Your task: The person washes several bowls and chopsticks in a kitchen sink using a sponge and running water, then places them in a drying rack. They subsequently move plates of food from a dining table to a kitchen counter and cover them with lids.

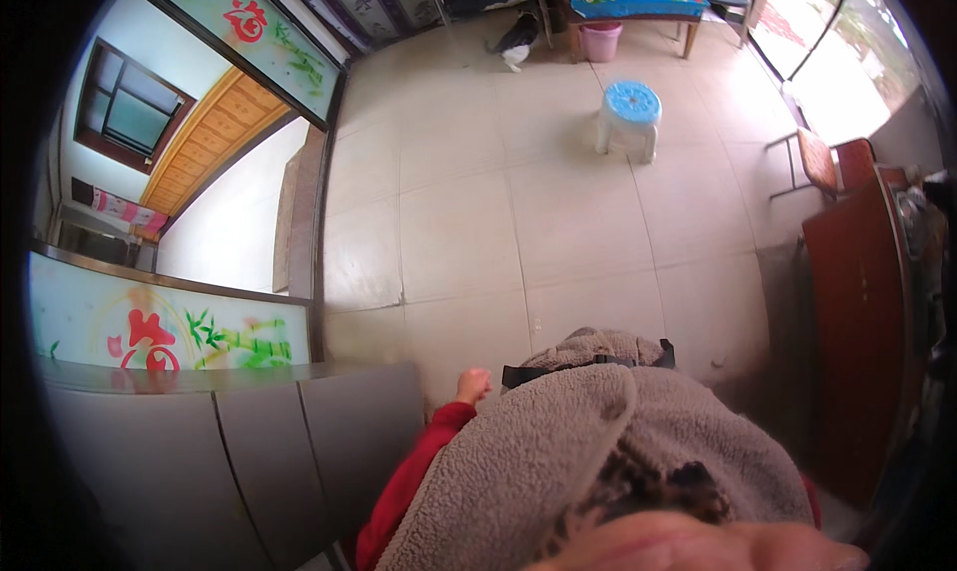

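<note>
My left hand (pixel 474 385) hangs low beside my body, its fingers curled in a loose fist, with nothing seen sticking out of it. A red sleeve (pixel 419 461) covers that arm below a grey-brown fleece garment (pixel 528 441). Dark straps with a buckle (pixel 528 376) lie across the fleece at the waist. The grey cabinet (pixel 259 451) on the left is the nearest furniture to this hand, and the two are apart. Of my right arm only a sliver of red sleeve shows at the lower right; the hand is hidden.
Ahead on the tiled floor (pixel 459 232) stands a white stool (pixel 631 113) with a blue top. Farther back are a black-and-white cat (pixel 515 45), a pink bucket (pixel 600 43) and a cloth-covered table (pixel 638 8). A chair (pixel 817 162) and brown cabinet (pixel 852 302) stand right, a decorated glass partition (pixel 199 327) left.
</note>
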The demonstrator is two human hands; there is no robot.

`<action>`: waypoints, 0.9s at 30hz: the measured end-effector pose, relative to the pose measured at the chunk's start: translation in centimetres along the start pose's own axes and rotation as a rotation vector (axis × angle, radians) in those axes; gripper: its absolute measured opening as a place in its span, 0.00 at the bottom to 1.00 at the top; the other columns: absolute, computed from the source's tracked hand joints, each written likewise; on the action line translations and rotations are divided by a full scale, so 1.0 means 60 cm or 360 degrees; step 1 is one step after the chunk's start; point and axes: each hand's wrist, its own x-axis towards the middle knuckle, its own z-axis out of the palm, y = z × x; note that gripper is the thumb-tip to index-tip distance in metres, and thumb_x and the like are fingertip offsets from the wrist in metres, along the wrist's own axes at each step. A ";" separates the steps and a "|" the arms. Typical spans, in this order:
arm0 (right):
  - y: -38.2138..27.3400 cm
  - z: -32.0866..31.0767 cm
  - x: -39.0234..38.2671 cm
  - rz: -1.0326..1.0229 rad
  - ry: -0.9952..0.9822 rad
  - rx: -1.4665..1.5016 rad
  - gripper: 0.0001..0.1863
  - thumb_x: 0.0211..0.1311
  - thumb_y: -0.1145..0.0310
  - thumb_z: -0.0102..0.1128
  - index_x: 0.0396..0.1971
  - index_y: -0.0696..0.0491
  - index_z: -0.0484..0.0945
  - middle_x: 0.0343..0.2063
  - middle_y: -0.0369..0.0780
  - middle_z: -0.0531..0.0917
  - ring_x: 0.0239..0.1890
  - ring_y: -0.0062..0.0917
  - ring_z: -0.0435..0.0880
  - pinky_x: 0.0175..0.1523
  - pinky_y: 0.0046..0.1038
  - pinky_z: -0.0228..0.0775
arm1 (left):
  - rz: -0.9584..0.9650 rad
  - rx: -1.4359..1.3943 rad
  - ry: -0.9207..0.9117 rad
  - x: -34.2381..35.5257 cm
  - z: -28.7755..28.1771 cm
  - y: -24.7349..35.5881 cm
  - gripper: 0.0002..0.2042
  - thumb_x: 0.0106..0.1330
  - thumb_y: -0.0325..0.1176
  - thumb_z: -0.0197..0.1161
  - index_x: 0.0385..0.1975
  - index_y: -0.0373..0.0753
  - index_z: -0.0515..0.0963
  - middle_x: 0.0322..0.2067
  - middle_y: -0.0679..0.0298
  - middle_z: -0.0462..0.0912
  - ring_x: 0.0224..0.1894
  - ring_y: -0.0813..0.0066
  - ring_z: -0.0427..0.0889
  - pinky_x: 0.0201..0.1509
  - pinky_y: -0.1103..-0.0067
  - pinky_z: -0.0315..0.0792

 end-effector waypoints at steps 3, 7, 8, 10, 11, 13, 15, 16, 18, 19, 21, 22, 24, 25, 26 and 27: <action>-0.181 -0.087 0.077 0.0041 0.0007 0.0062 0.13 0.47 0.67 0.53 0.31 0.58 0.78 0.20 0.41 0.80 0.21 0.24 0.78 0.27 0.26 0.69 | 0.0241 0.0668 -0.0068 0.044 0.009 -0.050 0.09 0.48 0.37 0.55 0.18 0.38 0.72 0.19 0.60 0.76 0.22 0.68 0.77 0.21 0.72 0.68; -0.365 -0.134 0.201 -0.0018 -0.0016 -0.0110 0.14 0.47 0.68 0.52 0.32 0.61 0.77 0.18 0.40 0.79 0.19 0.21 0.77 0.25 0.23 0.69 | 0.0542 0.1562 -0.0039 0.116 0.010 -0.060 0.08 0.45 0.37 0.57 0.16 0.40 0.71 0.23 0.58 0.77 0.29 0.61 0.77 0.27 0.65 0.70; -0.387 -0.136 0.240 -0.0041 -0.0020 -0.0140 0.14 0.47 0.68 0.52 0.32 0.61 0.77 0.18 0.40 0.79 0.19 0.21 0.77 0.25 0.23 0.69 | 0.0310 0.1505 -0.0119 0.142 0.004 -0.046 0.08 0.44 0.37 0.57 0.17 0.40 0.71 0.24 0.58 0.77 0.30 0.60 0.77 0.29 0.65 0.70; -0.399 -0.128 0.329 -0.0119 -0.0049 0.0003 0.14 0.48 0.68 0.52 0.32 0.61 0.77 0.18 0.39 0.79 0.19 0.21 0.76 0.25 0.23 0.69 | 0.0133 0.1490 -0.0133 0.192 -0.023 -0.005 0.08 0.44 0.38 0.57 0.18 0.40 0.71 0.23 0.59 0.77 0.30 0.60 0.77 0.30 0.65 0.70; -0.387 -0.121 0.374 -0.0281 -0.0082 0.0121 0.14 0.48 0.68 0.52 0.32 0.60 0.78 0.18 0.39 0.79 0.19 0.21 0.76 0.26 0.23 0.69 | 0.0183 0.1530 -0.0069 0.215 -0.034 0.025 0.09 0.44 0.38 0.57 0.17 0.40 0.72 0.22 0.59 0.77 0.29 0.61 0.78 0.29 0.65 0.70; -0.355 -0.098 0.477 -0.0334 -0.0176 -0.0266 0.13 0.48 0.66 0.53 0.33 0.54 0.79 0.22 0.40 0.80 0.24 0.27 0.79 0.30 0.28 0.71 | 0.0298 0.1593 0.0082 0.288 -0.063 0.116 0.09 0.44 0.39 0.57 0.17 0.40 0.72 0.20 0.60 0.77 0.26 0.62 0.78 0.28 0.67 0.70; -0.325 -0.071 0.577 -0.0695 -0.0166 -0.0792 0.13 0.48 0.64 0.53 0.33 0.51 0.79 0.25 0.40 0.81 0.28 0.31 0.80 0.33 0.31 0.72 | 0.0553 0.1678 0.0186 0.356 -0.110 0.230 0.10 0.44 0.41 0.57 0.18 0.40 0.73 0.19 0.60 0.77 0.22 0.64 0.78 0.27 0.69 0.70; -0.314 -0.076 0.615 -0.0657 -0.0200 -0.0809 0.13 0.48 0.64 0.53 0.32 0.51 0.79 0.26 0.40 0.81 0.28 0.31 0.80 0.34 0.31 0.72 | 0.0773 0.1777 0.0236 0.393 -0.143 0.296 0.11 0.44 0.42 0.57 0.19 0.41 0.74 0.18 0.60 0.77 0.21 0.65 0.78 0.26 0.70 0.70; -0.325 -0.091 0.681 -0.0573 -0.0240 -0.0778 0.12 0.48 0.63 0.53 0.31 0.51 0.79 0.26 0.40 0.81 0.29 0.31 0.80 0.34 0.31 0.71 | 0.0300 0.1035 0.0021 0.479 -0.186 0.437 0.11 0.45 0.40 0.57 0.24 0.40 0.75 0.18 0.60 0.78 0.17 0.67 0.77 0.25 0.74 0.71; -0.344 -0.103 0.706 -0.0537 -0.0252 -0.0765 0.12 0.48 0.63 0.53 0.31 0.51 0.80 0.27 0.40 0.81 0.29 0.31 0.80 0.35 0.31 0.71 | 0.0100 0.0566 0.0193 0.517 -0.197 0.505 0.10 0.49 0.39 0.54 0.20 0.38 0.75 0.16 0.62 0.76 0.16 0.73 0.75 0.20 0.78 0.68; -0.406 -0.129 0.751 -0.0491 -0.0258 -0.0743 0.12 0.47 0.62 0.52 0.29 0.51 0.80 0.27 0.41 0.81 0.30 0.32 0.80 0.35 0.31 0.71 | 0.0003 -0.0017 0.0450 0.588 -0.203 0.624 0.12 0.53 0.38 0.52 0.16 0.36 0.74 0.13 0.64 0.75 0.16 0.79 0.74 0.16 0.82 0.66; -0.444 -0.143 0.772 -0.0480 -0.0261 -0.0736 0.12 0.47 0.62 0.52 0.29 0.51 0.80 0.28 0.41 0.81 0.30 0.32 0.80 0.35 0.31 0.71 | 0.0130 -0.0105 0.0556 0.619 -0.206 0.672 0.12 0.52 0.38 0.52 0.16 0.36 0.74 0.13 0.64 0.74 0.16 0.79 0.74 0.16 0.83 0.66; -0.528 -0.168 0.812 -0.0470 -0.0274 -0.0740 0.12 0.47 0.62 0.52 0.28 0.51 0.80 0.28 0.41 0.81 0.31 0.32 0.80 0.36 0.31 0.71 | 0.0129 -0.0261 0.0619 0.679 -0.208 0.740 0.12 0.53 0.38 0.53 0.17 0.36 0.74 0.15 0.64 0.75 0.17 0.80 0.74 0.16 0.84 0.66; -0.572 -0.180 0.833 -0.0483 -0.0279 -0.0752 0.12 0.47 0.61 0.52 0.27 0.51 0.80 0.29 0.41 0.81 0.31 0.32 0.80 0.36 0.31 0.71 | 0.0147 -0.0374 0.0633 0.709 -0.208 0.763 0.12 0.53 0.38 0.53 0.17 0.36 0.74 0.16 0.65 0.76 0.17 0.80 0.74 0.16 0.84 0.66; -0.615 -0.194 0.850 -0.0506 -0.0286 -0.0773 0.12 0.47 0.61 0.52 0.27 0.51 0.80 0.29 0.41 0.81 0.32 0.32 0.79 0.37 0.31 0.71 | 0.0085 -0.0223 0.0557 0.733 -0.212 0.774 0.10 0.51 0.37 0.54 0.18 0.37 0.74 0.17 0.63 0.76 0.18 0.76 0.75 0.19 0.81 0.68; -0.661 -0.208 0.870 -0.0521 -0.0294 -0.0780 0.12 0.47 0.61 0.52 0.26 0.51 0.80 0.29 0.41 0.81 0.32 0.32 0.79 0.37 0.31 0.71 | 0.0030 -0.0113 0.0463 0.750 -0.218 0.780 0.08 0.50 0.36 0.55 0.19 0.38 0.74 0.18 0.61 0.77 0.19 0.72 0.77 0.22 0.78 0.70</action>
